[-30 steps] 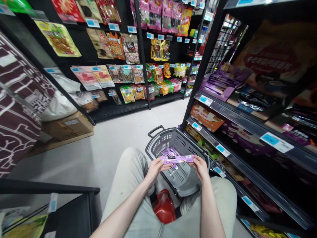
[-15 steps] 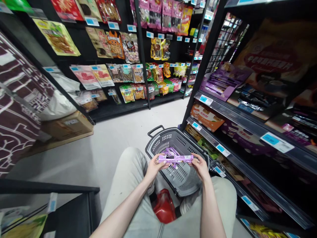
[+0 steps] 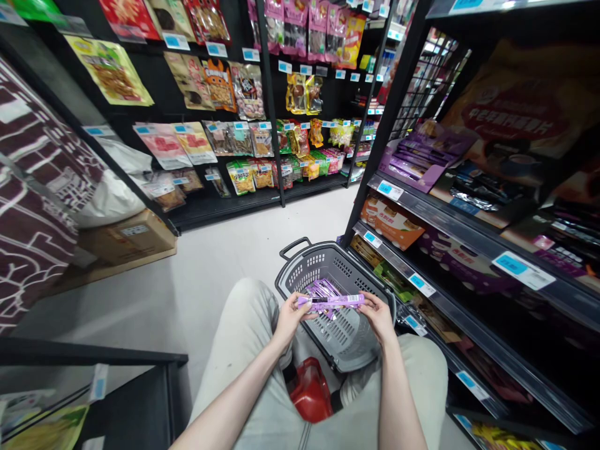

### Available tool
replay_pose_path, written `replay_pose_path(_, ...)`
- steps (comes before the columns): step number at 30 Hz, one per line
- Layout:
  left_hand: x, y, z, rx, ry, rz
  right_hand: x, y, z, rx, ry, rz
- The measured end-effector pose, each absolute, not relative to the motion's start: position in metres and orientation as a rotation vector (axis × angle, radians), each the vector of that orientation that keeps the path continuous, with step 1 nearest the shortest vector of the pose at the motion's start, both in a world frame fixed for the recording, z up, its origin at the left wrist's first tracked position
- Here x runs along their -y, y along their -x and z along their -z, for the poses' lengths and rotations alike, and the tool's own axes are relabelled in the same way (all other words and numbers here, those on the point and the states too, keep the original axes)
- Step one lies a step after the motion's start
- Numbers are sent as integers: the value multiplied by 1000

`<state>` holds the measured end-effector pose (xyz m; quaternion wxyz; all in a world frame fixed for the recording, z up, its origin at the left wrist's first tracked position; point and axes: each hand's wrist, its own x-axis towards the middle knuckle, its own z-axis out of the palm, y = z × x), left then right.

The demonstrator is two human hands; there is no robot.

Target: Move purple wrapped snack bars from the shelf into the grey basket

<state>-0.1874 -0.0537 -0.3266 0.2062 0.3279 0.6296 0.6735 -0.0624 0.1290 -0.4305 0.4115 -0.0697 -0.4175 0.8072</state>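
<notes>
A slim purple stick packet (image 3: 332, 302) with a black patch and a white barcode panel is stretched level between my two hands. My left hand (image 3: 291, 315) pinches its left end, thumb on top. At the other end, the fingers of my right hand (image 3: 377, 315) close on the tip. Below the packet stands a grey shopping basket (image 3: 344, 340) with slotted walls, its handle folded toward the far side. Several more purple stick packets (image 3: 323, 289) lie loosely in the basket, partly covered by the held one and my left hand.
On the right, a dark shelf (image 3: 422, 209) carries an open box of purple packets (image 3: 412, 164) and an orange carton (image 3: 391, 220). Snack bags hang on the far rack (image 3: 225, 209). A cardboard box (image 3: 134, 237) sits at left. Between my legs is a red object (image 3: 310, 390).
The purple stick packet has dipped very slightly and shifted a little left with both hands. Both ends are still held, and the basket has stayed in place.
</notes>
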Motion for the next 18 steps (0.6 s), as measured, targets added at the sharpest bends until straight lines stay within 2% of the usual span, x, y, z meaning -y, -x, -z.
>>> replay_pose_path(8,55,187,326,-1766,-875,-1854,-128,62,427,1073,226,-1992)
replay_pose_path(18,54,186,326,-1750,-810,-1821,-120,63,418,992,224,-2095)
